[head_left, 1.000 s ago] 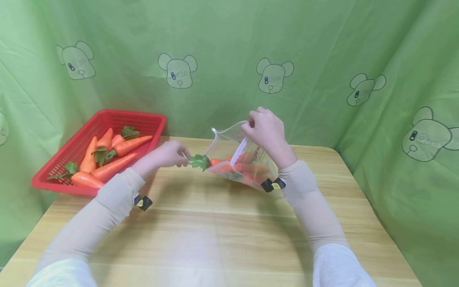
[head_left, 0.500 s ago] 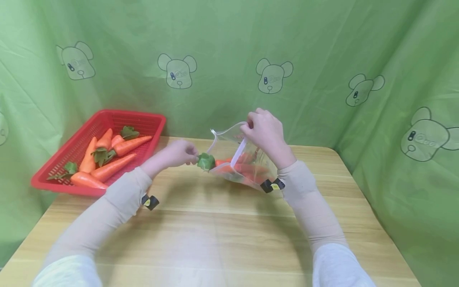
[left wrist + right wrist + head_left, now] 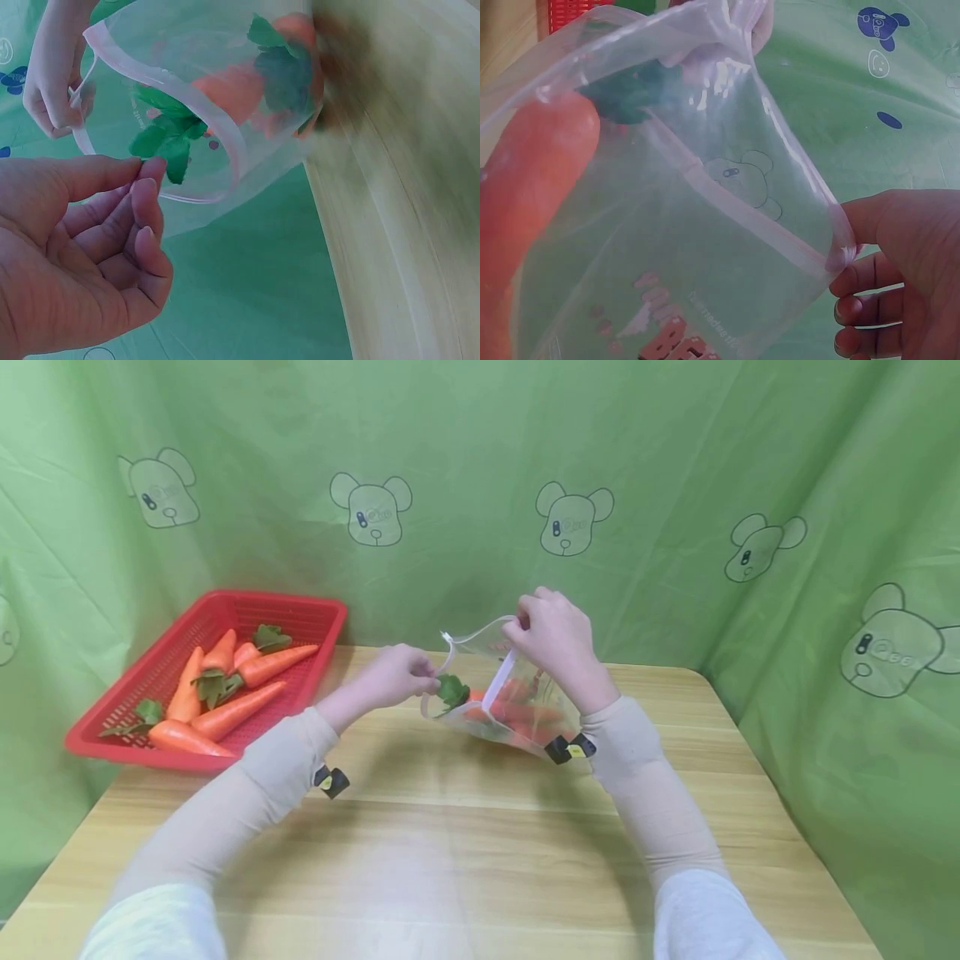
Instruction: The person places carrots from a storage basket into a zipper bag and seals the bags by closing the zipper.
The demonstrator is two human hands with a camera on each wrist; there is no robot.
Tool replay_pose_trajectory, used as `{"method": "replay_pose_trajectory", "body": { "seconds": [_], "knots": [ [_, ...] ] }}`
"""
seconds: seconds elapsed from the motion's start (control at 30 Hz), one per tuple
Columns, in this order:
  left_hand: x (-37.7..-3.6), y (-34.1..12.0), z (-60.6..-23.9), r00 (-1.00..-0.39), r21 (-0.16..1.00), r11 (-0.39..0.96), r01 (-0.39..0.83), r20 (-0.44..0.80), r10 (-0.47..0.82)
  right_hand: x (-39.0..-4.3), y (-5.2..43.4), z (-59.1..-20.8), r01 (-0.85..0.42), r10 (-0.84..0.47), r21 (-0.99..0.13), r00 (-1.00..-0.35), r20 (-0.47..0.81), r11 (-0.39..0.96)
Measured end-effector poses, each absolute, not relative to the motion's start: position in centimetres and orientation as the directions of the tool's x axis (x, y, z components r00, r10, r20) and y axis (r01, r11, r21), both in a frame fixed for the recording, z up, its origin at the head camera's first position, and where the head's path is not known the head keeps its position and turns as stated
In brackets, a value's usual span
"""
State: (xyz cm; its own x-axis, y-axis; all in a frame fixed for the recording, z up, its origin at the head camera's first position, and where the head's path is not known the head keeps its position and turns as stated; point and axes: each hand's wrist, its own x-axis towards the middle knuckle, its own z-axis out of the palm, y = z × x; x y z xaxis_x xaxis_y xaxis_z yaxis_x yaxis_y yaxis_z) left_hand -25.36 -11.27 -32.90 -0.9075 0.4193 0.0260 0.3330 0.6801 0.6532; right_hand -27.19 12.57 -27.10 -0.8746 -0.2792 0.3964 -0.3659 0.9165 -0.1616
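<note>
The right hand [image 3: 551,635] pinches the clear bag's [image 3: 495,693] rim, holding its mouth wide above the surface [image 3: 465,843]. The left hand [image 3: 401,672] pinches the carrot's [image 3: 480,703] leaves [image 3: 452,689], steering it inside.

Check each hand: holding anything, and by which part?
Right hand pinches the clear zip bag by its top rim. Left hand pinches the leafy top of the carrot at the bag's mouth.

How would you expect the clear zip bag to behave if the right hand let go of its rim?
The clear zip bag looks thin and floppy: its rim bends where the right hand pinches it, so it would probably sag shut. The carrots inside likely keep it on the table. The film looks glossy, perhaps slippery.
</note>
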Motion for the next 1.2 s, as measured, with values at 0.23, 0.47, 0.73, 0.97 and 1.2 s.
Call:
{"method": "replay_pose_trajectory", "body": {
  "seconds": [0.23, 0.47, 0.73, 0.97, 1.2],
  "knots": [
    [-25.2, -11.3, -32.5, -0.916, 0.686, 0.645, 0.337, 0.081, 0.392, -27.3, 12.7, -27.0, -0.359, -0.273, -0.158, -0.876, 0.397, 0.920],
    [-24.8, -12.7, -31.8, -0.930, 0.688, 0.646, 0.332, 0.124, 0.346, -27.5, 13.2, -26.7, -0.349, -0.258, -0.163, -0.874, 0.411, 0.923],
    [-24.7, -14.7, -31.0, -0.944, 0.676, 0.677, 0.291, 0.090, 0.316, -27.7, 14.2, -26.0, -0.311, -0.209, -0.208, -0.892, 0.402, 0.927],
    [-24.9, -16.8, -30.6, -0.965, 0.677, 0.698, 0.234, 0.075, 0.251, -27.5, 15.1, -25.2, -0.284, -0.177, -0.224, -0.898, 0.402, 0.932],
    [-25.0, -19.7, -30.0, -0.977, 0.654, 0.728, 0.206, 0.101, 0.186, -27.4, 16.8, -23.8, -0.250, -0.130, -0.252, -0.902, 0.413, 0.935]
  ]
}}
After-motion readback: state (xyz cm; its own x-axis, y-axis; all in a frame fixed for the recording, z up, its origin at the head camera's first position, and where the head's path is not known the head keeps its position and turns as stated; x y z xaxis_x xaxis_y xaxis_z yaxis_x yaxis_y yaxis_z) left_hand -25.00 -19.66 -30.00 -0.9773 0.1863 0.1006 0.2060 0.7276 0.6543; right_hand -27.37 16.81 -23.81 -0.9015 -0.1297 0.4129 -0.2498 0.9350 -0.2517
